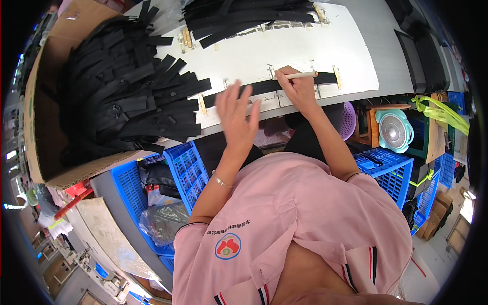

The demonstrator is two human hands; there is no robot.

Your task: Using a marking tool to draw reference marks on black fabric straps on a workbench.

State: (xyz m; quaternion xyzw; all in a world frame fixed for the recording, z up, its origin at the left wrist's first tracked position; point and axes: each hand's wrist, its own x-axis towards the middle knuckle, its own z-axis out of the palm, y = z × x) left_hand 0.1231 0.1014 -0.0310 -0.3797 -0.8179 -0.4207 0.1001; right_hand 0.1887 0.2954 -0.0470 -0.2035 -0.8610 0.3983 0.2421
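Observation:
My right hand (300,94) grips a white pen-like marker (301,75), its tip end toward the left, over a black fabric strip (264,87). That strip lies along the near edge of a white board (325,46), between pieces of yellowish tape. A little to the left, my left hand (236,117) is raised with its fingers apart and slightly blurred, nothing in it. Whether it touches the strip I cannot tell. Dark pen marks show on the board beside the strip. More black strips (244,15) lie side by side at the board's far edge.
A cardboard box (38,127) heaped with black strips (122,86) stands at the left, some spilling onto the board. Below the table edge are blue plastic crates (188,162), a purple basket (347,120) and a turquoise fan (394,130).

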